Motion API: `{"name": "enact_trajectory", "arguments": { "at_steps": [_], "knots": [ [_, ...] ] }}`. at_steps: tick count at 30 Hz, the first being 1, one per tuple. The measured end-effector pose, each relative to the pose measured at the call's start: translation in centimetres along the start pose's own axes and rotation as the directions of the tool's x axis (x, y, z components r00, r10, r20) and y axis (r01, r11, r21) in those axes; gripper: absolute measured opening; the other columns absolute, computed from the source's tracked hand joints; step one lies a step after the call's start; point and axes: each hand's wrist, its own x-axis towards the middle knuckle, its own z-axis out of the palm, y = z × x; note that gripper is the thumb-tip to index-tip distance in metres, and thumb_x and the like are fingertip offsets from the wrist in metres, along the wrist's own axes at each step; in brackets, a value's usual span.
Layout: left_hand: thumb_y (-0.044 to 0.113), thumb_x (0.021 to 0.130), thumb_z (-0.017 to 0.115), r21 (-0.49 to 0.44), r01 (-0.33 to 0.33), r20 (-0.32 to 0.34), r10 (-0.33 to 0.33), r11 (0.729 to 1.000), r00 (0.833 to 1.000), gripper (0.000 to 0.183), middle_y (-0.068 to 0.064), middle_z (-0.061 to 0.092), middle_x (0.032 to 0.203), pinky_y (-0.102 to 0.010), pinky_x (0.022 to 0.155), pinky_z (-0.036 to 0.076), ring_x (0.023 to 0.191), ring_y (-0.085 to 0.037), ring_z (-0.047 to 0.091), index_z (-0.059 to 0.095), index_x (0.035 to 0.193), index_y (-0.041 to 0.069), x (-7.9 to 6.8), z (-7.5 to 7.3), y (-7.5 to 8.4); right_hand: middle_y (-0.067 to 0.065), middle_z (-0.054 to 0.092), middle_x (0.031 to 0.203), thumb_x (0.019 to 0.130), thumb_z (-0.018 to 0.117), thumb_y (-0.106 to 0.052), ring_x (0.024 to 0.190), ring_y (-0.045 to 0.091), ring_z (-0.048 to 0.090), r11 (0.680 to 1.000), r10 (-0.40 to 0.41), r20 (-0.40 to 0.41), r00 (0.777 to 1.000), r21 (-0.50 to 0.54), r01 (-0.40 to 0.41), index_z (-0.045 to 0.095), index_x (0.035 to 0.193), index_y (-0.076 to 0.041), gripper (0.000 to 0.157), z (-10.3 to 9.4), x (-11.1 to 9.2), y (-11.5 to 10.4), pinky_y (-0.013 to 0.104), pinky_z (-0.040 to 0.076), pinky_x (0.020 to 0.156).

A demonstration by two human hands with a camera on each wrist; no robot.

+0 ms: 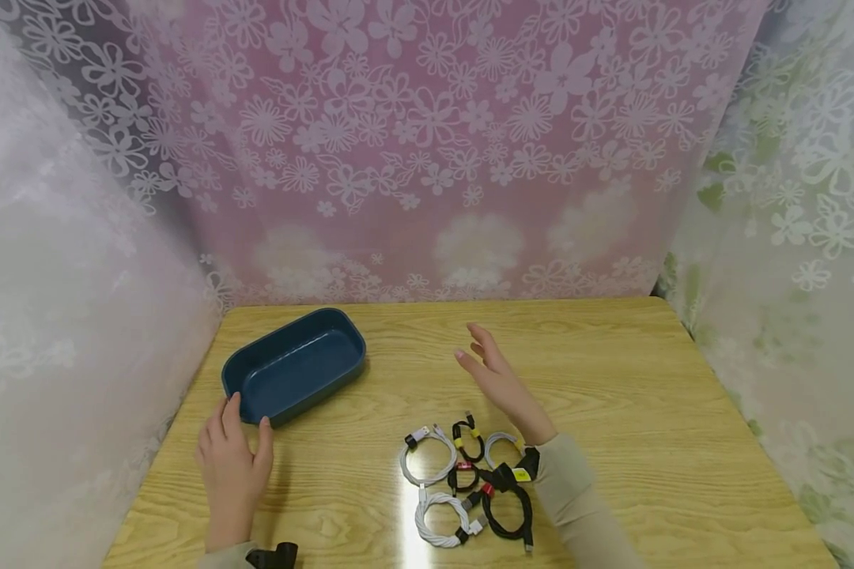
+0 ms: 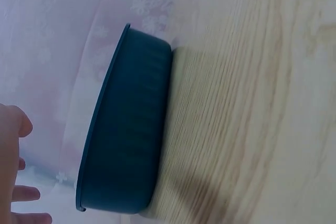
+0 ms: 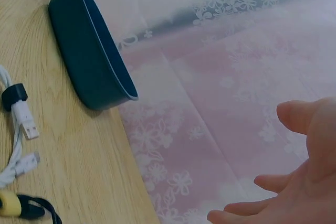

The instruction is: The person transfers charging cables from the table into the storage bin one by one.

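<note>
At the table's left stands a dark blue rectangular basin (image 1: pixel 302 371) with rounded corners and nothing in it. My left hand (image 1: pixel 235 454) is at its near left corner, thumb and fingers spread, fingertips overlapping the rim in the head view. The left wrist view shows the basin's outer wall (image 2: pixel 126 124) beside my fingers (image 2: pixel 26 193). My right hand (image 1: pixel 501 387) is held over the table beyond the cables, holding nothing, its fingers (image 3: pixel 241 208) extended and thumb apart. Coiled charging cables lie nearer me: a white one (image 1: pixel 403 466), a thick white one (image 1: pixel 420 523) and several others, mostly black.
Beneath everything is a wood-grain table (image 1: pixel 612 371). A pink floral curtain (image 1: pixel 427 158) hangs along its back edge, with pale floral sheets (image 1: pixel 804 237) at both sides. Black wrist-camera mounts sit at both cuffs; the right one overlaps the cables in the head view.
</note>
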Motion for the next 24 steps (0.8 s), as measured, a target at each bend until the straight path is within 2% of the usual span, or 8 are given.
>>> {"name": "enact_trajectory", "arguments": {
  "at_steps": [5, 10, 14, 18, 24],
  "knots": [
    [0.019, 0.093, 0.062, -0.013, 0.041, -0.024, -0.041, 0.999, 0.999, 0.057, -0.034, 0.041, 0.14, -0.069, 0.094, 0.027, 0.121, -0.057, 0.038, 0.044, 0.141, -0.005, 0.3, -0.2, -0.7, 0.015, 0.017, 0.161, 0.102, 0.051, -0.042, 0.147, 0.037, 0.019, 0.999, 0.006, 0.001, 1.0, 0.036, -0.006, 0.018, 0.157, -0.015, 0.07, 1.5, 1.5, -0.2, 0.055, 0.014, 0.117],
    [0.025, 0.096, 0.058, -0.025, 0.109, -0.005, -0.109, 0.994, 0.994, 0.057, -0.032, 0.038, 0.144, -0.069, 0.096, 0.024, 0.125, -0.056, 0.035, 0.042, 0.142, -0.005, 0.6, -0.4, -1.3, 0.012, 0.022, 0.161, 0.102, 0.052, -0.04, 0.147, 0.032, 0.023, 0.999, 0.003, 0.015, 1.0, 0.053, -0.004, 0.021, 0.157, -0.016, 0.067, 3.3, 3.1, 0.0, 0.051, 0.018, 0.117],
    [0.029, 0.098, 0.055, -0.024, 0.163, 0.032, -0.162, 0.986, 0.986, 0.06, -0.03, 0.035, 0.146, -0.07, 0.096, 0.022, 0.128, -0.054, 0.032, 0.038, 0.145, -0.004, 1.0, -0.5, -1.6, 0.009, 0.02, 0.162, 0.102, 0.052, -0.042, 0.148, 0.028, 0.022, 0.998, -0.002, 0.049, 0.999, 0.059, -0.001, 0.02, 0.157, -0.018, 0.068, 4.8, 4.6, 0.3, 0.049, 0.017, 0.118],
    [0.034, 0.1, 0.051, 0.003, 0.229, 0.098, -0.228, 0.973, 0.969, 0.063, -0.028, 0.032, 0.149, -0.07, 0.097, 0.02, 0.132, -0.053, 0.029, 0.034, 0.148, -0.003, 1.1, -0.5, -1.9, 0.004, 0.019, 0.163, 0.102, 0.051, -0.042, 0.149, 0.024, 0.02, 0.998, -0.007, 0.088, 0.996, 0.066, 0.001, 0.018, 0.158, -0.02, 0.069, 6.3, 6.1, 1.1, 0.049, 0.015, 0.118],
    [0.039, 0.101, 0.047, 0.021, 0.272, 0.161, -0.272, 0.962, 0.949, 0.067, -0.028, 0.029, 0.151, -0.071, 0.1, 0.017, 0.134, -0.053, 0.025, 0.029, 0.15, -0.004, 1.1, -0.2, -2.4, 0.003, 0.016, 0.164, 0.102, 0.052, -0.038, 0.15, 0.024, 0.017, 0.995, 0.021, 0.117, 0.993, 0.097, -0.033, 0.019, 0.158, -0.022, 0.067, 8.9, 8.1, 2.3, 0.052, 0.022, 0.115]
  ]
}}
